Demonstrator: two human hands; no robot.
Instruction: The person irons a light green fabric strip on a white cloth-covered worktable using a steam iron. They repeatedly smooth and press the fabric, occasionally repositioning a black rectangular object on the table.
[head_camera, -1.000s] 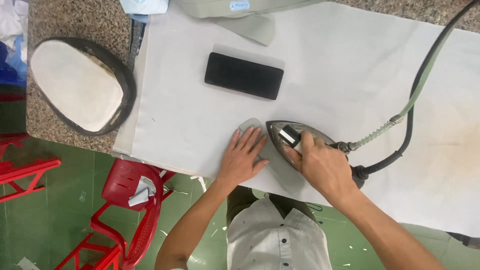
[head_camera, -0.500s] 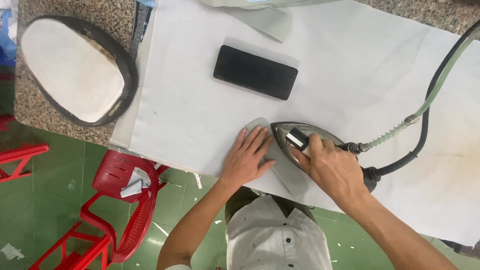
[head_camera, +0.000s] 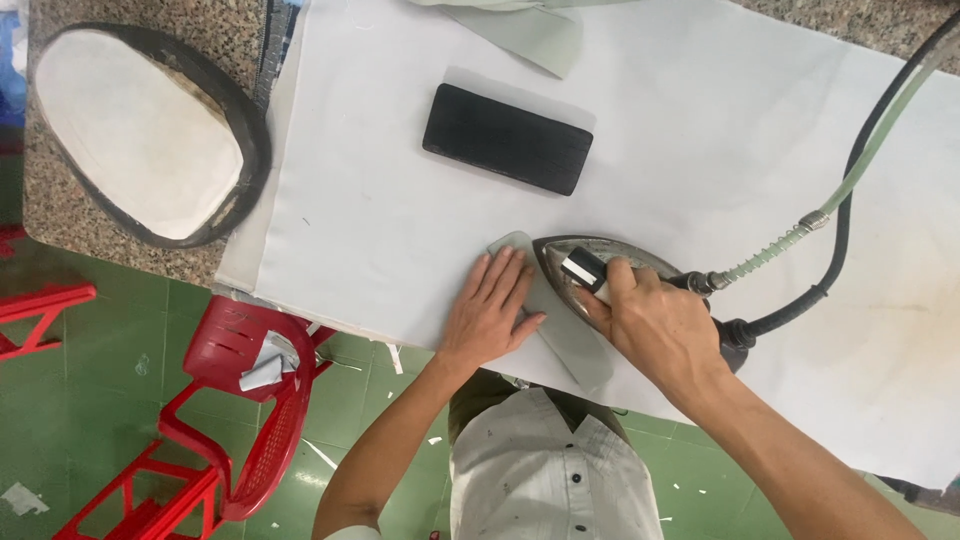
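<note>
on white cloth, right hand grips iron; left hand flat, open on fabric strip.

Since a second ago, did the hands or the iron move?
Barely. The right hand keeps hold of the iron, its nose shifted very slightly left along the grey fabric strip. The left hand stays flat on the strip. The black block stays put.
</note>
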